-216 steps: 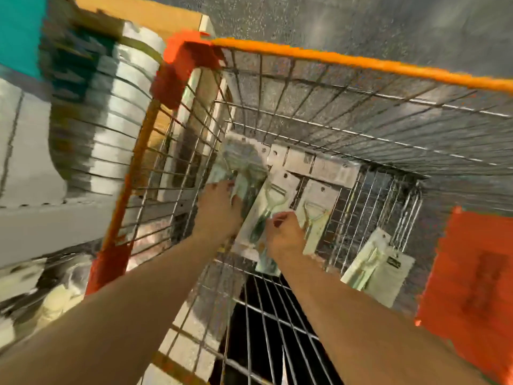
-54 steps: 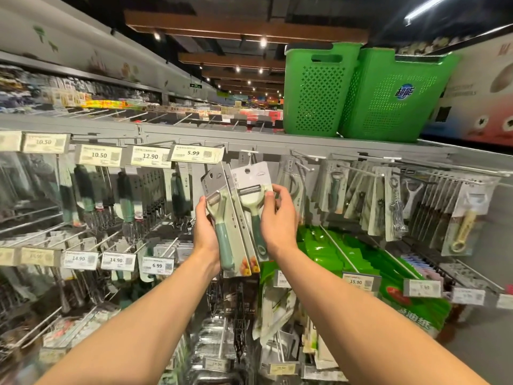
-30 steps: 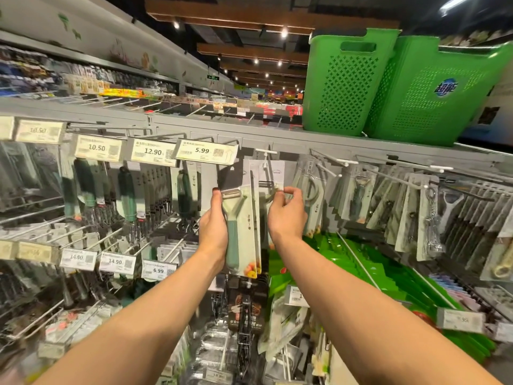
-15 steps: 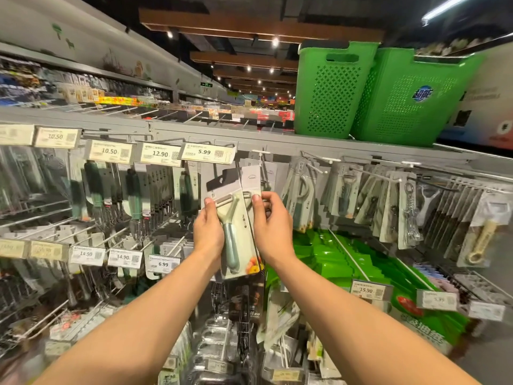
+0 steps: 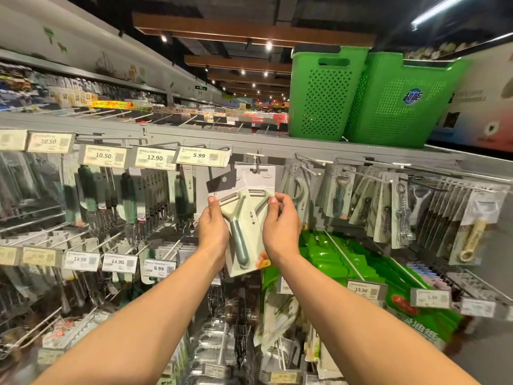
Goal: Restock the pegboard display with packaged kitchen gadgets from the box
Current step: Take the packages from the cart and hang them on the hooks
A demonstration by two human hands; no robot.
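Two carded peelers with pale green handles are in front of the pegboard. My left hand (image 5: 213, 229) grips the front peeler pack (image 5: 241, 240) by its left edge and holds it tilted. My right hand (image 5: 280, 222) pinches the right edge of the rear peeler pack (image 5: 261, 180), whose top hole sits at a white-tipped peg hook (image 5: 255, 156). I cannot tell if the card hangs fully on the hook.
Price tags (image 5: 201, 156) line the rail above hooks of knives (image 5: 88, 190) at left. More carded gadgets (image 5: 399, 207) hang at right. Two green baskets (image 5: 327, 93) stand on the top shelf. Green bags (image 5: 341, 257) and other packs fill lower hooks.
Both hands have lifted the packs slightly. The rear pack has come up to the peg hook under my right hand, and the front pack has tilted away to the left.
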